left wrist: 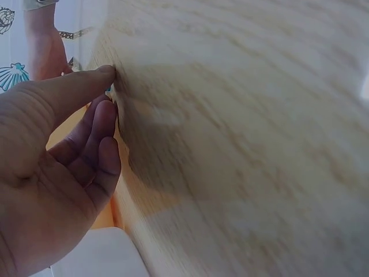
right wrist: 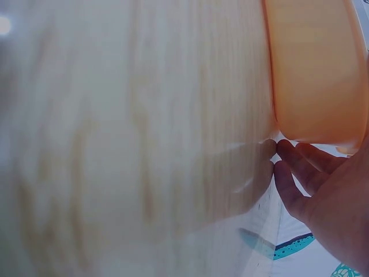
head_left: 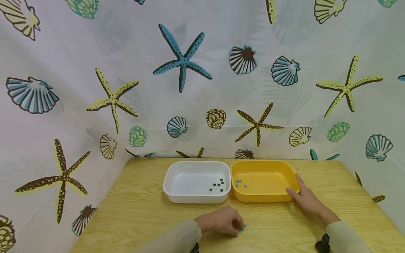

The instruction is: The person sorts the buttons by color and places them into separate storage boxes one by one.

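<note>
My left hand [head_left: 225,221] is low over the wooden table, thumb and fingertips bent toward small blue discs [head_left: 244,226]. In the left wrist view a gap shows between thumb and fingers [left wrist: 104,118], with a bit of blue disc [left wrist: 108,90] in it. My right hand [head_left: 308,200] holds the right end of a yellow bin [head_left: 262,198], thumb over the rim at the front corner, fingers down the outside. In the right wrist view its fingertips [right wrist: 282,167] reach the tabletop beside the bin. Several blue discs [head_left: 245,186] lie inside the bin's left part.
A white bin [head_left: 196,199] stands left of the yellow one, with several dark green discs [head_left: 214,185] in its right part. Both stand toward the back of the wooden table [head_left: 136,211]. A curtain [head_left: 202,105] printed with starfish and shells surrounds the back and sides.
</note>
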`<state>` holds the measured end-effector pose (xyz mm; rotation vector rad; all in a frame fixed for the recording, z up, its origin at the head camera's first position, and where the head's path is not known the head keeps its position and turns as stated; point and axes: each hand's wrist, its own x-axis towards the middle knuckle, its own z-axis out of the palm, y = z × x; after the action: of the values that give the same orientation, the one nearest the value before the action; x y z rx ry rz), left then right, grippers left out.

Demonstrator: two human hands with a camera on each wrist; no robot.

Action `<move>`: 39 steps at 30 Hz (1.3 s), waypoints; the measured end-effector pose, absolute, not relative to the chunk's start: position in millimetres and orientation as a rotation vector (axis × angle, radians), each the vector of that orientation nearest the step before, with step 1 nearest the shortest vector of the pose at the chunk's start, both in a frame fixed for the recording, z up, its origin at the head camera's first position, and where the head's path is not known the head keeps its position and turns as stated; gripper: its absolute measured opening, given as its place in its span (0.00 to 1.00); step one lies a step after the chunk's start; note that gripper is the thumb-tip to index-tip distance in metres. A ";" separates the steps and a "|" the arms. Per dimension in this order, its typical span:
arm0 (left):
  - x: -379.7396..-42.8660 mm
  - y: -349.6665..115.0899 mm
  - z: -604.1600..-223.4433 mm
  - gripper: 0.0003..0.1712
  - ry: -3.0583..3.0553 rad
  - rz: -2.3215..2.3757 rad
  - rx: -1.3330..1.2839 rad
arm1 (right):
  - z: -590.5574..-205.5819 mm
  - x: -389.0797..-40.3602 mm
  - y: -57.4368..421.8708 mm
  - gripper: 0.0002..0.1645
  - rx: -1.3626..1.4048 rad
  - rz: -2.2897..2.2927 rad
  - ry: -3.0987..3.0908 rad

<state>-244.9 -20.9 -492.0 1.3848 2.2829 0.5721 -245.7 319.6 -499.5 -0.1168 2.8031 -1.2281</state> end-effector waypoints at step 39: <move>-251.0 -41.9 -490.9 0.07 2.294 0.792 1.074 | -500.1 -246.6 319.3 0.54 -0.128 -1.247 2.800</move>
<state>-251.0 -41.9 -490.9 1.0744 2.2941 0.7923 -246.6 319.3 -500.1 -0.1282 2.7998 -1.2467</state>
